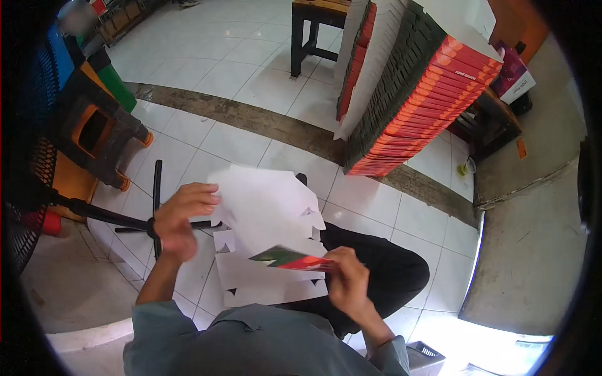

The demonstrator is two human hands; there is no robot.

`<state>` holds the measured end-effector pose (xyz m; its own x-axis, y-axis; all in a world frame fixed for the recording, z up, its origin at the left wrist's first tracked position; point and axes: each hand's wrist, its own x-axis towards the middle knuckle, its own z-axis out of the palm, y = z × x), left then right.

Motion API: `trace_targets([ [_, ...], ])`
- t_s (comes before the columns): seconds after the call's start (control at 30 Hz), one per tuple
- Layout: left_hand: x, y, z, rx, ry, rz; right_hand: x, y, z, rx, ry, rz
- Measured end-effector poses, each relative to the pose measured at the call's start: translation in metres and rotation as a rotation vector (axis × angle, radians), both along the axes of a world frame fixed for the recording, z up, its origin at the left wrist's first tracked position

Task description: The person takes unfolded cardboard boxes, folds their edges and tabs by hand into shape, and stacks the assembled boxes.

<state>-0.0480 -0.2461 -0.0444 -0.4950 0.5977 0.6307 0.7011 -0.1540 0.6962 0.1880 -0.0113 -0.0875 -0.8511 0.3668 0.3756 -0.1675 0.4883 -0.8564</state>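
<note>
A white cardboard box blank (266, 203) with cut flaps lies tilted over my lap, its upper left edge slightly blurred. My right hand (349, 279) is closed on its near right side, where a turned-up strip shows red and green print. At the upper left edge, my left hand (185, 216) has its fingers stretched and its thumb apart. Its fingertips are at or touching the blank; I cannot tell which. Under it, more white cardboard (269, 294) with notched edges rests on my legs; whether this is a separate blank is unclear.
A tall stack of red-printed boxes (420, 113) stands ahead on the right. On the left are a dark plastic stool (94, 125) and a fan stand (157, 207). A dark wooden stool (307, 37) is farther back. A person (78, 28) is at the upper left.
</note>
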Motion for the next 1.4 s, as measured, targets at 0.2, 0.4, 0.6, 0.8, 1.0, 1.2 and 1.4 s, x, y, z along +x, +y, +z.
trace_targets([
  [0.2, 0.044, 0.072, -0.011, -0.295, 0.741, -0.072, 0.012, 0.031, 0.050, 0.287, 0.155, 0.132],
  [0.4, 0.082, 0.115, -0.053, -0.342, 0.439, -0.387, 0.034, 0.005, 0.071, 0.626, 0.041, -0.019],
  [0.6, 0.071, 0.121, -0.015, -0.542, 0.171, -0.745, 0.050, 0.022, 0.062, 0.654, 0.093, 0.013],
  [0.8, 0.069, 0.127, -0.009, -0.604, -0.522, -1.032, 0.051, 0.029, 0.078, 0.677, 0.107, -0.148],
  [1.0, 0.087, 0.138, 0.016, -0.468, -0.864, -0.797, 0.045, 0.024, 0.061, 0.425, 0.253, -0.647],
  [1.2, 0.090, 0.146, 0.019, -0.541, -0.780, -0.761, 0.039, 0.034, 0.098, 0.598, -0.163, -0.167],
  [1.4, 0.104, 0.156, 0.028, -0.188, -1.124, -0.601, 0.033, 0.011, 0.077, 0.918, 0.030, -0.066],
])
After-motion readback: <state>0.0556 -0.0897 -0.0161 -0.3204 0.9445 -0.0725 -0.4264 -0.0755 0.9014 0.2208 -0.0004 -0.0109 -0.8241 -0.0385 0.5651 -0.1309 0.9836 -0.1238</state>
